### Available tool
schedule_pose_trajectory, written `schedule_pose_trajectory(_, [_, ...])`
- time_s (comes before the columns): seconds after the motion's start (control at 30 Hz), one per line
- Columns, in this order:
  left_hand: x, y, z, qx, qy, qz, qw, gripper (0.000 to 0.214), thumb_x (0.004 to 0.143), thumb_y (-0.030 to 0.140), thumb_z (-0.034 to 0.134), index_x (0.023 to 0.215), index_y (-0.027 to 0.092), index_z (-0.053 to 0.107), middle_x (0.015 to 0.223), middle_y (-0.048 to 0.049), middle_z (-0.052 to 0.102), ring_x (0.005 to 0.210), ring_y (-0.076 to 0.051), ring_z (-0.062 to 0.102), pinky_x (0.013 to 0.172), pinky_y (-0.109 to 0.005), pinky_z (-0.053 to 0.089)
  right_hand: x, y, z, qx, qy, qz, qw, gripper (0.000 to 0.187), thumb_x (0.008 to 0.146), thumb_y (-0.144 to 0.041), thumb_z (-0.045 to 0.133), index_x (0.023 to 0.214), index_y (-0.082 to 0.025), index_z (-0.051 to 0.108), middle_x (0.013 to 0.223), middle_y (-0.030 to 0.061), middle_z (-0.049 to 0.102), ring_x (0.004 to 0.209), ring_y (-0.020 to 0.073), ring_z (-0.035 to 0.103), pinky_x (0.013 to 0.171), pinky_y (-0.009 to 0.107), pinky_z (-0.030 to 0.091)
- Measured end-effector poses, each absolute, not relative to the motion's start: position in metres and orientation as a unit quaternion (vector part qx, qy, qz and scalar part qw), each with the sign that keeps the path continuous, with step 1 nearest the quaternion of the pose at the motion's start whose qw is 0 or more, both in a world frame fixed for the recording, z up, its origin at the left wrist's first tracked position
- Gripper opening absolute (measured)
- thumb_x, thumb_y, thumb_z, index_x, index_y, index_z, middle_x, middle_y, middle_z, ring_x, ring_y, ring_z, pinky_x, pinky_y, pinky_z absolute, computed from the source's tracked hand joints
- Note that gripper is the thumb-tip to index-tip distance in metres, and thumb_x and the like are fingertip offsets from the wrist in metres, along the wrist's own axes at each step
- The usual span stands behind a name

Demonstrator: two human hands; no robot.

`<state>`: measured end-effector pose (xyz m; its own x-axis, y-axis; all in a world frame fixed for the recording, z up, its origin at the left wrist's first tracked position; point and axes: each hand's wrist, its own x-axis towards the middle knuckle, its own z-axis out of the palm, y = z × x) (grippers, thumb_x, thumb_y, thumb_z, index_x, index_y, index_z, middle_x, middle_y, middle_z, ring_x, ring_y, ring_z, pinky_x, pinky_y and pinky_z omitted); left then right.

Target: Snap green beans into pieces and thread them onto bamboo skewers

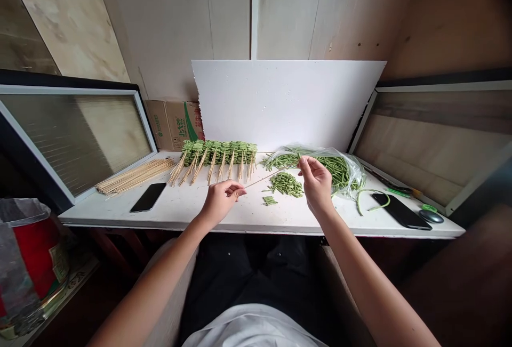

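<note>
My left hand (pixel 224 198) pinches the lower end of a thin wooden skewer (pixel 262 178), which slants up to the right above the table. My right hand (pixel 316 179) is closed at the skewer's far side, its thumb and finger pinching a small piece of green bean (pixel 298 158). Below, between the hands, lies a heap of cut green bean pieces (pixel 286 183), with a small row of pieces (pixel 269 200) in front of it. Long green beans (pixel 338 171) spill from a clear plastic bag (pixel 356 174) behind my right hand. Finished bean skewers (pixel 220 152) are stacked at the back left.
Bare skewers (pixel 136 175) lie in a bundle at left, near a phone (pixel 149 198). Another dark phone (pixel 402 211), a mouse (pixel 431 216) and a loose long bean (pixel 360 203) are at right. A white board (pixel 288 104) stands behind, beside a cardboard box (pixel 172 123).
</note>
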<state>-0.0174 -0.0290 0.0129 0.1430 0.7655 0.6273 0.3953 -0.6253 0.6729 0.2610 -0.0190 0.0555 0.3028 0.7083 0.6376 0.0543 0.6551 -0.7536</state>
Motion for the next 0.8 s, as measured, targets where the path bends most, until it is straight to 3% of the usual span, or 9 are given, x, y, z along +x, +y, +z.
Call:
schedule_pose_trajectory(0.13, [-0.017,-0.031,0.009,0.754,0.400,0.514,0.084,0.005,0.092,0.023,0.077,0.088,0.021,0.077,0.082,-0.0044,0.081,0.070,-0.020,0.075,0.068,-0.030,0.058,0.258,-0.020,0.054,-0.353,-0.544,0.220,0.729,0.033,0.091,-0.057,0.077,0.091,-0.024,0.074,0.086,0.0028,0.068,0.078,0.0178,0.059,0.072,0.031,0.050])
schedule_pose_trajectory(0.33, [-0.024,-0.027,0.005,0.754,0.434,0.493,0.001,0.020,0.091,0.005,0.066,0.085,0.021,0.077,0.080,-0.0021,0.080,0.075,-0.020,0.076,0.070,-0.029,0.054,0.247,-0.025,0.051,-0.351,-0.574,0.222,0.706,0.033,0.094,-0.057,0.073,0.093,-0.024,0.073,0.090,0.0039,0.068,0.083,0.0189,0.062,0.074,0.031,0.051])
schedule_pose_trajectory(0.6, [-0.026,-0.020,0.001,0.743,0.463,0.475,0.087,0.036,0.077,-0.009,0.052,0.080,0.019,0.075,0.067,0.0015,0.072,0.069,-0.017,0.071,0.069,-0.025,0.051,0.240,-0.025,0.043,-0.343,-0.587,0.228,0.697,0.031,0.096,-0.055,0.071,0.098,-0.024,0.071,0.096,0.0062,0.070,0.091,0.0215,0.067,0.076,0.033,0.052])
schedule_pose_trajectory(0.8, [-0.023,-0.021,0.001,0.763,0.421,0.459,0.173,0.028,0.087,0.003,0.051,0.074,0.017,0.070,0.065,-0.0003,0.068,0.060,-0.015,0.064,0.062,-0.024,0.050,0.240,-0.025,0.045,-0.336,-0.584,0.243,0.698,0.031,0.095,-0.055,0.073,0.099,-0.024,0.072,0.095,0.0054,0.071,0.087,0.0199,0.065,0.074,0.031,0.051])
